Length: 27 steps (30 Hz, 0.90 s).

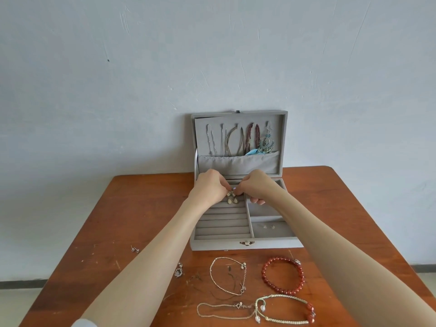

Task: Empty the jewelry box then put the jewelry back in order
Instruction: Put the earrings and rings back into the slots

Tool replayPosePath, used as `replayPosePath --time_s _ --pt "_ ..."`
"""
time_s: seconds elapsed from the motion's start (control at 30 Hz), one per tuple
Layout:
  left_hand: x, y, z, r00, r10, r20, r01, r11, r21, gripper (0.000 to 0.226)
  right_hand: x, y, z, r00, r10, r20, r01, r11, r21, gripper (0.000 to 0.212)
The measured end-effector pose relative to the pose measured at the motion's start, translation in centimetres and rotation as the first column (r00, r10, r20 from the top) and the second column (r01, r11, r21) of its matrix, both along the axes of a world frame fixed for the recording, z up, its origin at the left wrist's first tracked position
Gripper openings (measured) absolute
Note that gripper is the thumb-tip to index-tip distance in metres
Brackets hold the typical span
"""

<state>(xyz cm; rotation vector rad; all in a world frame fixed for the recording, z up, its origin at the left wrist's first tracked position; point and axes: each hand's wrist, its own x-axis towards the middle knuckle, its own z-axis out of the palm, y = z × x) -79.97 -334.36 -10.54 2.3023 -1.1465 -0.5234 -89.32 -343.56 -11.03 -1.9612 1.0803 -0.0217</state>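
Room: pale scuffed wall behind a worn brown wooden table [132, 208]
Far left of table: a small stud earring [135, 249] lies alone; nearer the middle, a silver drop earring [178, 271]
Left hand [207, 187]: over the back of the ring rolls, fingertips pinched together on the top of a pair of drop earrings [232, 198] with pale teardrop stones
Jewelry box [238, 244]: grey velvet, open, standing against the wall at the table's far edge; lid upright with chains [226, 140], a dark red bead strand [253, 135] and blue dangle earrings [266, 142] hanging above a pocket
Right hand [257, 187]: meets the left at the same earrings, thumb and forefinger closed on the hooks, other fingers curled over the right compartments
Right compartments: the front one holds small studs [269, 225] (too small to tell more)
Front of table: silver chain bracelet [228, 276], red bead bracelet [283, 274], thin chain [224, 311], cord bracelet with red beads [285, 311], all well apart from the box
Step in hand: likely seating the drop earrings in a ring-roll slot, or lifting them out; I cannot tell which
Doing it well: keep both hooks together, press them straight into one slot so the stones hang flat and do not tangle
Writing: none readable; the front clasp [246, 242] bears no legible mark
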Motion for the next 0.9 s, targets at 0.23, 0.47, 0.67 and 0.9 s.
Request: replayPosePath --time_s 0.23,0.47,0.67,0.9 --pt "0.0 0.1 -0.2 1.000 0.014 0.006 -0.013 0.999 -0.050 0.025 0.5 0.2 -1.3 0.999 -0.050 0.005 0.050 0.979 -0.197 0.014" --pt "0.2 -0.1 -0.3 0.999 0.029 -0.041 -0.030 0.999 -0.036 0.019 -0.8 1.2 -1.7 0.994 0.006 0.114 0.029 0.951 -0.309 0.010" --pt "0.2 -0.1 -0.3 0.997 0.040 -0.061 -0.042 0.999 -0.031 0.020 -1.2 1.4 -2.0 0.992 0.025 0.121 0.022 0.927 -0.374 0.014" --pt "-0.2 0.1 -0.6 0.999 0.047 0.020 -0.046 0.998 -0.046 0.022 -1.6 1.8 -2.1 0.995 0.049 0.088 -0.007 0.903 -0.430 0.020"
